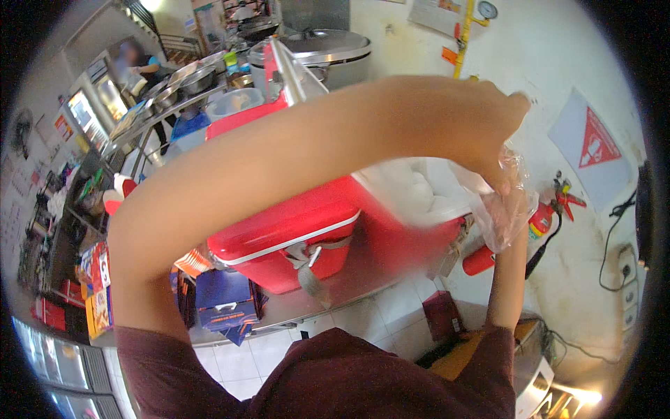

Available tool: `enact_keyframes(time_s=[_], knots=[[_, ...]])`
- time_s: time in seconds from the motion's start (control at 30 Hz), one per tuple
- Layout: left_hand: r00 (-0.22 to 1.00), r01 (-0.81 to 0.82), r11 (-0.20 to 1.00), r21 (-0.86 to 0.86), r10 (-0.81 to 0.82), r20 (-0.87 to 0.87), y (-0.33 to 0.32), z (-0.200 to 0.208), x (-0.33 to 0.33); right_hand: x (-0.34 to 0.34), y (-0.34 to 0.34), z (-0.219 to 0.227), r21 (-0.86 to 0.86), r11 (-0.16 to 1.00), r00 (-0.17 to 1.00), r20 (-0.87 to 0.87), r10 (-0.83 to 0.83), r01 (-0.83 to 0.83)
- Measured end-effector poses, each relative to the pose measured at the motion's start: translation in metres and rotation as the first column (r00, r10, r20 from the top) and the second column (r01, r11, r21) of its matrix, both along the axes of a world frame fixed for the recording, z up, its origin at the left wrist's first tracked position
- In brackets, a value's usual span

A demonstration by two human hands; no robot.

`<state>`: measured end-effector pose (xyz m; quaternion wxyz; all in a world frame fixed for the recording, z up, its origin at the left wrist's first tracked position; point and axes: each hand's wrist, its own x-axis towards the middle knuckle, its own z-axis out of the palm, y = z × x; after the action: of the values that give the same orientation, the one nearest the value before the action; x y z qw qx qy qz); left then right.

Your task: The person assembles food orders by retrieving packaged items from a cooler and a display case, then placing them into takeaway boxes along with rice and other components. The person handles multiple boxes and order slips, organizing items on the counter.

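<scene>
I hold a thin clear plastic bag (504, 209) right of the middle of the frame, in front of the white wall. My left hand (481, 129) comes across from the left, its arm bent over the whole picture, and pinches the bag's top edge from above. My right hand (508, 209) rises from the lower edge and seems to sit inside or behind the crumpled film; I cannot tell how its fingers are set. The two hands are close together, one just above the other. Just left of the bag stands a red cooler box (293, 234) with its lid up, pale lumps showing inside. It rests on a steel counter (293, 318). Right of the bag, low on the wall, hangs a red fire extinguisher (541, 220). In the upper middle is a big steel pot (328, 49).
</scene>
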<state>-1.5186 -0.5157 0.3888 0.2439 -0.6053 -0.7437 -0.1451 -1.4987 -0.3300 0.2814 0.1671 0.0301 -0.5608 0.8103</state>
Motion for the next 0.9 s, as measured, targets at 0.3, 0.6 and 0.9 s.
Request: enact_keyframes(time_s=[0.3,0.6,0.9], knots=[[0.721,-0.692,0.465,0.552,0.399,0.567,-0.275,-0.132,0.022,-0.089,0.035,-0.074,0.922,0.059,0.904,0.387,-0.179,-0.383],[0.463,-0.821,0.330,0.466,-0.093,0.881,-0.314,-0.272,0.062,0.075,-0.170,0.018,0.754,0.052,0.741,-0.655,0.149,0.655],[0.084,-0.848,0.416,0.329,-0.507,0.858,-0.303,-0.232,0.060,0.016,-0.206,0.027,0.411,-0.206,0.365,-0.903,-0.226,0.888]])
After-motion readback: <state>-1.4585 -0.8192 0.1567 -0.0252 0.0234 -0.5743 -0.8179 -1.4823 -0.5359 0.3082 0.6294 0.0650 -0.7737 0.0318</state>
